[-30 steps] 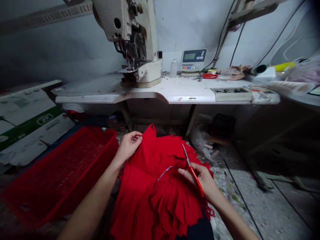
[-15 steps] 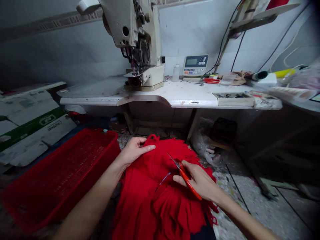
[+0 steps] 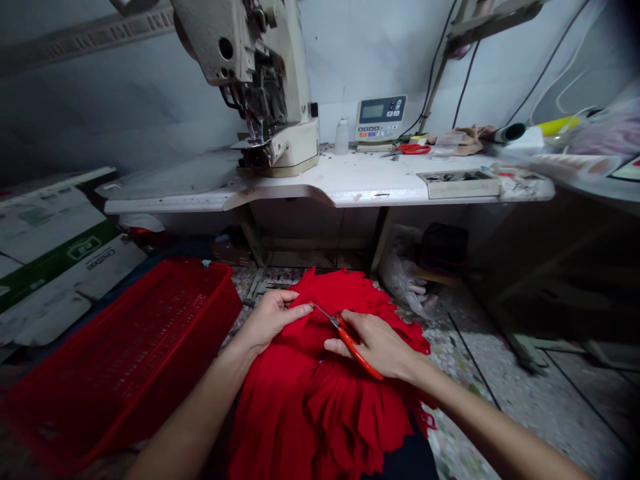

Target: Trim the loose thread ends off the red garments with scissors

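A heap of red fabric pieces [image 3: 280, 413] lies across my lap, gathered in many folds with ragged edges. My left hand [image 3: 275, 319] pinches the cloth at its upper left between thumb and fingers. In my right hand [image 3: 373, 343] is a pair of scissors with red handles [image 3: 356, 350], pointing up and left. The tips of the blades reach the fabric right beside my left thumb. Whether the blades are apart I cannot make out.
A white sewing table [image 3: 370, 180] stands ahead with an industrial sewing machine [image 3: 280, 107] and a control panel [image 3: 381, 120]. Another pair of red-handled scissors [image 3: 414, 149] lies on it. At left sit a red plastic basket [image 3: 120, 347] and a printed carton [image 3: 65, 253].
My right hand has brought the scissors left and up, so their tips now meet the cloth by my left thumb. The left hand has shifted slightly down. The whole view has moved a little.
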The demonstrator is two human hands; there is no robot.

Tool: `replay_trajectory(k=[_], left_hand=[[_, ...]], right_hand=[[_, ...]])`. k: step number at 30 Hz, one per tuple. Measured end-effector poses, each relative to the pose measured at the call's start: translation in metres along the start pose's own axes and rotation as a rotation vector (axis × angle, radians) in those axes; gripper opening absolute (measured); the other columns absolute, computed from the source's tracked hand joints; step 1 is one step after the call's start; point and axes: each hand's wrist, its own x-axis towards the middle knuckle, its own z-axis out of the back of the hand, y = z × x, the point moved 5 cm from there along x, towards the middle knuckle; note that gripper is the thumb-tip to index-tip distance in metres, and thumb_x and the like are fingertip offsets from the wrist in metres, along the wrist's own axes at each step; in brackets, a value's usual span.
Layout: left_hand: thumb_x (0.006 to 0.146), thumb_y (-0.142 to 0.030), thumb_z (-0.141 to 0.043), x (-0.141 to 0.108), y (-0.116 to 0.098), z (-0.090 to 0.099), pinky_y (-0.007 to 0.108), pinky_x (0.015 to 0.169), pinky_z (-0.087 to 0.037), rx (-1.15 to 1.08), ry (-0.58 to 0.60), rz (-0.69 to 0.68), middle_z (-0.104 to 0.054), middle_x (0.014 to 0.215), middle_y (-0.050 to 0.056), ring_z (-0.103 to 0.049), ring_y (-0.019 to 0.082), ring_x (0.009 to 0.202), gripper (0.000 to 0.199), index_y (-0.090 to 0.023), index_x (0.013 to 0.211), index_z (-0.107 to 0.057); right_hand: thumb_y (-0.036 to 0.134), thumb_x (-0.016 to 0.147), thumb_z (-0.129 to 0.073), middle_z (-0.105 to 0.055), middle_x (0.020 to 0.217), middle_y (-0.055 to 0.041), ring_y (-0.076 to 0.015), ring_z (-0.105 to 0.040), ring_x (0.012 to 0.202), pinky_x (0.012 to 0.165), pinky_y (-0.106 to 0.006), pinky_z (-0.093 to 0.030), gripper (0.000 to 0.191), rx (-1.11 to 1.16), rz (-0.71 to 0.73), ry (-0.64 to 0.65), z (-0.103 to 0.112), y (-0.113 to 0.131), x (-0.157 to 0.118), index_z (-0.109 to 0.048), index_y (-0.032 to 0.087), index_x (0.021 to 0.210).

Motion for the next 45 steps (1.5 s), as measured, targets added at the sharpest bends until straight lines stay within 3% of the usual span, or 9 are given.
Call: replay_trajectory(k=[5,11,18,28,35,38,42,43,45], left_hand=[[0.079,-0.033,-0.083,-0.001,0.001,-0.003,0.026,0.079,-0.054,0.021,0.001,-0.017,-0.080,0.094,0.008,-0.073,0.019,0.082,0.030,-0.011,0.099,-0.080],[0.077,-0.036,-0.084,-0.003,0.003,-0.007,0.028,0.074,-0.055,-0.010,-0.006,0.045,-0.079,0.090,0.009,-0.072,0.020,0.076,0.031,-0.010,0.094,-0.079],[0.077,-0.038,-0.084,-0.008,0.002,-0.011,0.036,0.083,-0.057,-0.059,0.017,0.040,-0.079,0.093,0.009,-0.073,0.022,0.079,0.037,-0.011,0.101,-0.079],[0.084,-0.033,-0.077,-0.013,0.003,-0.008,0.030,0.088,-0.052,0.175,0.027,-0.076,-0.079,0.100,0.008,-0.071,0.022,0.094,0.027,-0.013,0.101,-0.081],[0.086,-0.036,-0.074,-0.029,0.001,-0.004,0.025,0.076,-0.050,0.337,-0.033,-0.104,-0.079,0.090,0.006,-0.069,0.019,0.080,0.026,-0.011,0.092,-0.080],[0.087,-0.034,-0.073,-0.047,-0.005,-0.001,0.023,0.070,-0.049,0.480,0.105,-0.087,-0.077,0.084,0.006,-0.067,0.017,0.075,0.023,-0.012,0.089,-0.081],[0.076,-0.030,-0.084,-0.077,-0.005,-0.009,0.022,0.059,-0.047,0.514,0.695,0.081,-0.073,0.071,0.005,-0.063,0.014,0.059,0.025,-0.015,0.096,-0.083],[0.075,-0.031,-0.084,-0.078,-0.007,-0.007,0.022,0.056,-0.047,0.485,0.729,0.103,-0.073,0.070,0.005,-0.063,0.013,0.057,0.028,-0.015,0.099,-0.083],[0.080,-0.034,-0.079,-0.062,-0.013,0.006,0.023,0.058,-0.049,0.442,0.510,0.048,-0.073,0.075,0.005,-0.066,0.014,0.060,0.028,-0.016,0.101,-0.080]], right_hand=[[0.067,0.094,-0.057,-0.058,0.070,0.0008,-0.0142,-0.047,0.058,0.056,-0.028,-0.024,0.048,0.032,-0.005,-0.040,-0.003,0.003,0.002,-0.049,0.022,0.080],[0.069,0.087,-0.065,-0.041,0.055,0.0054,-0.0108,-0.034,0.052,0.052,-0.027,-0.019,0.057,0.114,-0.051,-0.065,-0.010,-0.016,0.002,-0.045,0.020,0.065],[0.069,0.090,-0.060,-0.048,0.062,0.0040,-0.0123,-0.039,0.055,0.053,-0.026,-0.022,0.052,0.140,-0.029,0.024,-0.004,-0.014,-0.004,-0.051,0.021,0.075],[0.070,0.090,-0.059,-0.051,0.065,0.0028,-0.0128,-0.042,0.056,0.056,-0.027,-0.023,0.052,0.095,0.040,0.036,-0.001,0.003,0.005,-0.050,0.021,0.075],[0.068,0.083,-0.069,-0.042,0.059,0.0050,-0.0112,-0.034,0.056,0.054,-0.026,-0.021,0.055,0.169,0.068,0.026,-0.007,0.002,0.016,-0.051,0.019,0.066],[0.067,0.081,-0.071,-0.036,0.059,0.0058,-0.0110,-0.031,0.057,0.052,-0.026,-0.020,0.056,0.310,0.038,0.006,-0.009,-0.004,0.015,-0.047,0.020,0.063],[0.067,0.082,-0.069,-0.030,0.060,0.0063,-0.0106,-0.028,0.055,0.050,-0.025,-0.021,0.057,0.512,-0.085,-0.008,-0.012,-0.025,0.010,-0.041,0.021,0.063],[0.066,0.082,-0.069,-0.030,0.060,0.0062,-0.0107,-0.027,0.055,0.049,-0.026,-0.021,0.056,0.529,-0.111,-0.005,-0.013,-0.031,0.008,-0.042,0.021,0.063],[0.065,0.081,-0.071,-0.031,0.060,0.0060,-0.0108,-0.028,0.055,0.049,-0.026,-0.021,0.054,0.531,-0.145,0.009,-0.016,-0.039,0.004,-0.044,0.021,0.064]])
